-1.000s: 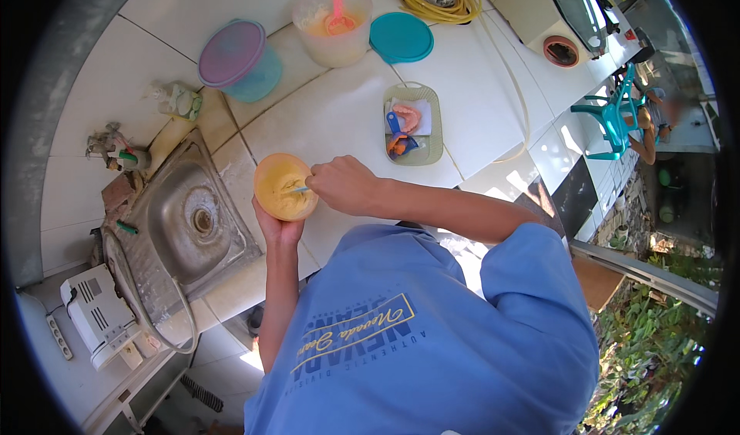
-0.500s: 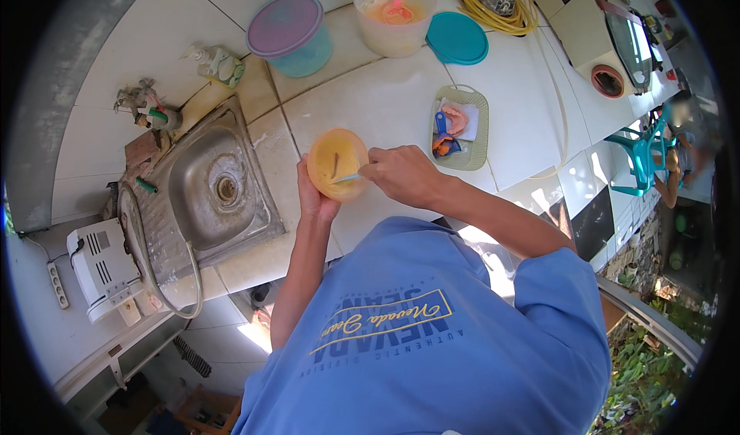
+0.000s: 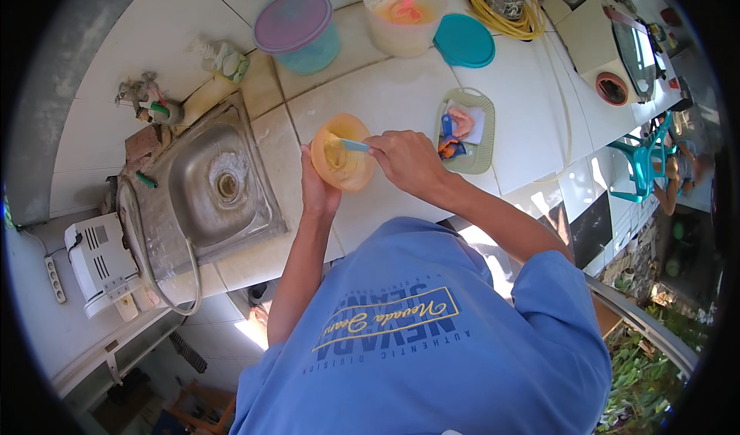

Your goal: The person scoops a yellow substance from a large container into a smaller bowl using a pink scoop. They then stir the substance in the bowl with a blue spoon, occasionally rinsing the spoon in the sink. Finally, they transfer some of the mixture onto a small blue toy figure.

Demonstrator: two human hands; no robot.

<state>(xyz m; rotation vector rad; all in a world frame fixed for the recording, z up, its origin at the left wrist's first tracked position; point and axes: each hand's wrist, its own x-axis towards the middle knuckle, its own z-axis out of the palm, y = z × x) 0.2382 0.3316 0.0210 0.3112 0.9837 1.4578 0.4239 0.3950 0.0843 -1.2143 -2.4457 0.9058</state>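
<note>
Steel-grey, the sink [image 3: 189, 184] sits left of the left hand [image 3: 318, 192], whose fingers, I see, cup an orange bowl [image 3: 352, 180] of yellow paste [image 3: 334, 154]. Blue spatula [image 3: 354, 145] in that paste, its handle gripped by the right hand [image 3: 405, 160]; past those fingers, rightward, a green tray [image 3: 479, 157] holds a pink dental mould [image 3: 461, 123].

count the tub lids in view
2: the purple lid sits on the blue tub; the teal lid is on the counter, beside the open tub. More could be hidden.
</note>
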